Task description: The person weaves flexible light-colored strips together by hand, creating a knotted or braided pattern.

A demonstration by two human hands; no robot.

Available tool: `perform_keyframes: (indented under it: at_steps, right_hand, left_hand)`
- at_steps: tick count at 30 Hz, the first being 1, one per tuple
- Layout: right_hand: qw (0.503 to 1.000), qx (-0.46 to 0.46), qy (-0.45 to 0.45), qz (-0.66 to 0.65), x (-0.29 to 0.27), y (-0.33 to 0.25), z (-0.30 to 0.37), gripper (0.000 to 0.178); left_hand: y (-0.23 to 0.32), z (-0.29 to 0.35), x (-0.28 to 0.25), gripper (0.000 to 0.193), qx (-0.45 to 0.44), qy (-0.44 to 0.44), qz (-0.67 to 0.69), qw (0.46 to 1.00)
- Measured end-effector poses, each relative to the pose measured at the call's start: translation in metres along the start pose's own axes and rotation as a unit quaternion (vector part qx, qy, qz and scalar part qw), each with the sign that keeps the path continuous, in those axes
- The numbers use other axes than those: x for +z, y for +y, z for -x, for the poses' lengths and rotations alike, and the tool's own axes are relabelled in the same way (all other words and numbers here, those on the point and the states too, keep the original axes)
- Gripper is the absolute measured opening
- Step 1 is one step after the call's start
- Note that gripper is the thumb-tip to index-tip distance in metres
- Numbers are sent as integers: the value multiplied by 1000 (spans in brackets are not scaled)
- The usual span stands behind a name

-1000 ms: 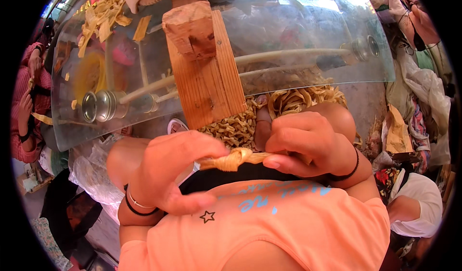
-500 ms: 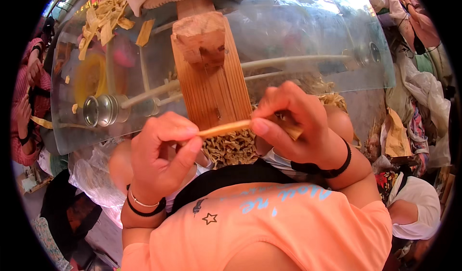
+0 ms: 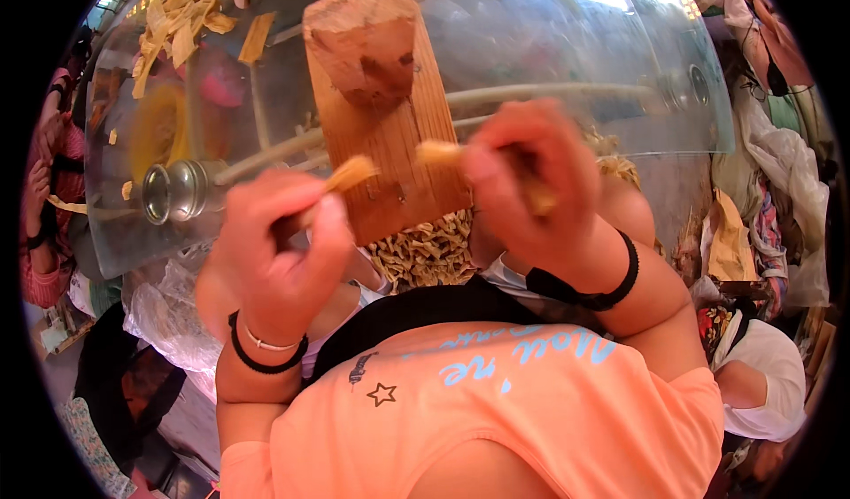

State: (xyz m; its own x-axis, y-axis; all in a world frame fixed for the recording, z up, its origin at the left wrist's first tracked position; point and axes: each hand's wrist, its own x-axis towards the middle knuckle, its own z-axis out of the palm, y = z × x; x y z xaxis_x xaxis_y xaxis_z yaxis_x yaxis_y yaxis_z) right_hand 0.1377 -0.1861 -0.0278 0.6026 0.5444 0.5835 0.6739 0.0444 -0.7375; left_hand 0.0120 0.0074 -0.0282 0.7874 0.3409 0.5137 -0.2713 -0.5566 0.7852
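Between the thumb and fingers of my left hand (image 3: 285, 238) is a short piece of dried yellow-tan strip (image 3: 352, 173), its end sticking out to the right. My right hand (image 3: 536, 171), blurred by motion, is closed on another piece of dried strip (image 3: 438, 153), whose frayed end points left. A gap separates the two pieces. Behind them a wooden board (image 3: 385, 158) slopes toward me, with a wooden block (image 3: 363, 43) on its upper part. Below the board's near end, between my legs, lies a heap of short dried pieces (image 3: 425, 249).
The board stands against a glass tabletop (image 3: 567, 56) on metal-ended legs. A pile of longer dried strips (image 3: 181, 21) lies on the glass at the far left. Clear plastic sheeting (image 3: 173, 309) is at my left. Other people's hands (image 3: 44, 176) show at the left edge.
The single strip stretched between both hands has come apart into two pieces. My right hand has risen, and my left hand has moved slightly up and left.
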Motion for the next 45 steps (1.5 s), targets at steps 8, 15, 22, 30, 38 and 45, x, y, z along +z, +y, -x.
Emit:
perform_keyframes:
  at_steps: [8, 15, 22, 30, 38, 45]
  right_hand:
    - [982, -36, -176, -52, -41, -11, 18, 63]
    - [988, 104, 110, -40, -77, -4, 32, 15]
    - [964, 120, 234, -43, -114, -5, 33, 19]
    - [933, 178, 306, 57, -159, -17, 75, 21]
    - [916, 132, 104, 364, -206, 31, 65, 23]
    - [902, 55, -69, 423, -216, 71, 83, 43]
  left_hand:
    - [29, 12, -22, 33, 157, -162, -31, 974]
    - [8, 11, -36, 21, -103, -117, -182, 971]
    - [-14, 18, -42, 21, -84, -145, -153, 974]
    - [-13, 62, -39, 17, -109, -22, 4, 994]
    - [-26, 54, -74, 29, -204, -123, -80, 968]
    - [-34, 56, -80, 32, -227, -114, -123, 959]
